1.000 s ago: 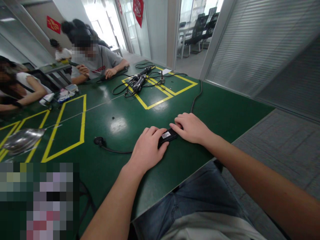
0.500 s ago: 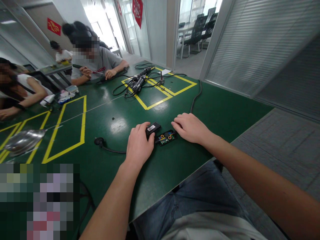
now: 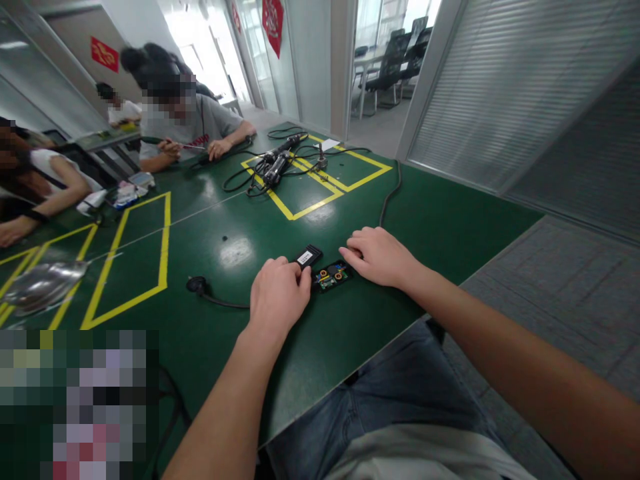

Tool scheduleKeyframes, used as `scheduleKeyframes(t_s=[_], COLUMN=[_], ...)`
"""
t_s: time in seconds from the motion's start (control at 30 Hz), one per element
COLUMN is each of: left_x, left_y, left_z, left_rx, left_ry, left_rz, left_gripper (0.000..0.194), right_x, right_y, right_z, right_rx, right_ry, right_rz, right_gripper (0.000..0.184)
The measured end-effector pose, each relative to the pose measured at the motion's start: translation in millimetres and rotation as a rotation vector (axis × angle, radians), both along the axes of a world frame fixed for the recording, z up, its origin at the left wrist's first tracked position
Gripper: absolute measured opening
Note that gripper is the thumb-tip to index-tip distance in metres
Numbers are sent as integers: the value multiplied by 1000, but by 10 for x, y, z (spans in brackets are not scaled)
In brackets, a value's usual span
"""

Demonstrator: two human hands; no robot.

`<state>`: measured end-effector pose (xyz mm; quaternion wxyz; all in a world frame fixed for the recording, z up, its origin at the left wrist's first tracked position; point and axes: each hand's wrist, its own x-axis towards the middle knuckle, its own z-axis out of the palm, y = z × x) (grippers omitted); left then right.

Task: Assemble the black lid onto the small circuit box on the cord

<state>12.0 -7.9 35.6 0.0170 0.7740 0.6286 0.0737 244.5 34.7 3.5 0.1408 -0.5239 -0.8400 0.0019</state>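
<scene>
In the head view a black case half holding a circuit board (image 3: pixel 332 277) with copper-coloured coils lies open side up on the green table. My left hand (image 3: pixel 280 290) is closed round the near end of a black cover (image 3: pixel 308 256) with a white label, just left of and behind the board. A short cord with a black plug (image 3: pixel 196 285) runs under that hand. At the board's right end rests my right hand (image 3: pixel 377 255), fingers curled and thumb forward; what they grip is hidden. Another black cable (image 3: pixel 391 193) runs from behind it towards the back.
Electric screwdrivers (image 3: pixel 278 163) with tangled cables and a small metal part (image 3: pixel 321 162) lie at the back. A co-worker (image 3: pixel 193 127) with a tool sits across the table, another person (image 3: pixel 45 180) at far left. A shiny metal dish (image 3: pixel 45 287) lies left. The table edge (image 3: pixel 345 377) is near me.
My left hand's fingers have shifted on the labelled cover, which now shows a little farther back, with more of its label visible. My right hand has barely moved.
</scene>
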Motion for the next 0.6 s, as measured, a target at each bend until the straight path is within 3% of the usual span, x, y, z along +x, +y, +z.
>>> scheduleKeyframes(t_s=[0.2,0.6], left_x=[55,75], left_y=[-18,-24], left_z=[46,103], left_rx=[-89,-90], left_ry=[114,36], left_rz=[49,94], left_gripper=[52,58], right_x=[3,4], right_y=[-1,-45], right_z=[-3,-1], right_rx=[9,81], right_ry=[-9,90], right_rz=[-25,-52], right_gripper=[50,49])
